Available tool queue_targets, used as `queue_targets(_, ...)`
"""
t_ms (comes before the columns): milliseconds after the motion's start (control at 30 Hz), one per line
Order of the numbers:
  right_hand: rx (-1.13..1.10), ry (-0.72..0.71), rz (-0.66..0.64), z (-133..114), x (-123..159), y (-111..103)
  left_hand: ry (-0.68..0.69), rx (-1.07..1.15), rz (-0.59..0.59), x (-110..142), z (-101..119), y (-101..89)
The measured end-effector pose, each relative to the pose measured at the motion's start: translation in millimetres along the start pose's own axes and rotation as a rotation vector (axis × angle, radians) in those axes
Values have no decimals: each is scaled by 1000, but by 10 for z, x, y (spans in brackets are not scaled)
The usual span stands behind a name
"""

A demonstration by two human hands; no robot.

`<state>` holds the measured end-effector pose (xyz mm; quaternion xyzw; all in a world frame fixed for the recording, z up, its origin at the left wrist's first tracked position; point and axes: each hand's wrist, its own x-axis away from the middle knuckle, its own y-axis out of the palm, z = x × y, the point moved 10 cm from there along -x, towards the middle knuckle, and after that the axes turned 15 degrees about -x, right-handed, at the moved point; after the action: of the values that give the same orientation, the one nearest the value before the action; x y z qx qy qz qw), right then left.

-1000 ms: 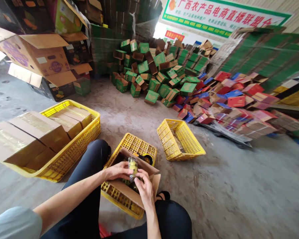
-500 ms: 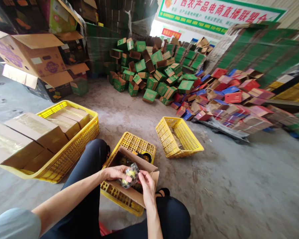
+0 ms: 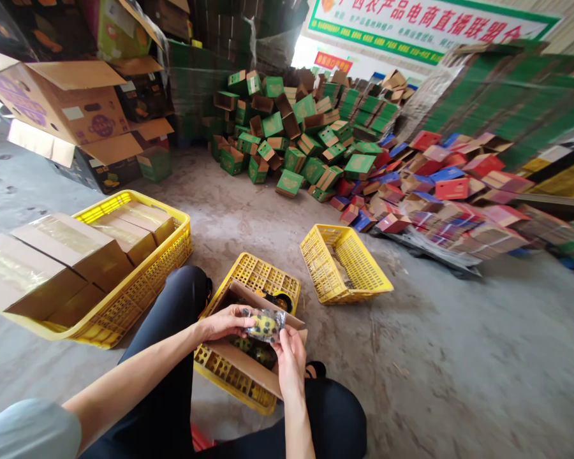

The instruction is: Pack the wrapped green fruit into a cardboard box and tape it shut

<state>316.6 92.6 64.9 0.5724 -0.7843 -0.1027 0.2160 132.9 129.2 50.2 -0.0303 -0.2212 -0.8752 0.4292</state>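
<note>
Between my hands, above an open cardboard box, is a yellow-green fruit in a clear plastic wrapper (image 3: 266, 325) with dark dots. My left hand (image 3: 227, 322) grips the wrapper's left end with thumb and fingers. At the other end, my right hand (image 3: 291, 360) pinches the wrapper's right edge. Similar wrapped fruits (image 3: 256, 352) lie inside the cardboard box (image 3: 246, 368), partly hidden by my hands. The box rests on an upturned yellow crate (image 3: 249, 271) between my legs. Just behind the box lies a yellow and black tape dispenser (image 3: 281, 299).
Taped cartons fill a yellow crate (image 3: 167, 242) on my left. Another yellow crate (image 3: 347, 293) stands ahead to the right. Green boxes (image 3: 289, 183) and red and blue boxes (image 3: 452, 188) are heaped farther back. Large open cartons (image 3: 83, 111) are stacked at the upper left.
Both hands have risen slightly with the wrapped fruit. Its wrapper is now stretched out sideways between them, and the fruits in the box show more.
</note>
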Motion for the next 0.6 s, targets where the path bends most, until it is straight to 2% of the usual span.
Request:
queue_targets(233,119,53,-47,75,-8,7,-7,-112,-3,18,-26,-5)
queue_targets(467,49,31,-18,81,-8,-54,14,-56,24,3,15,3)
queue_targets(600,42,-6,-25,104,-47,-112,-48,30,69,-5,-38,-73)
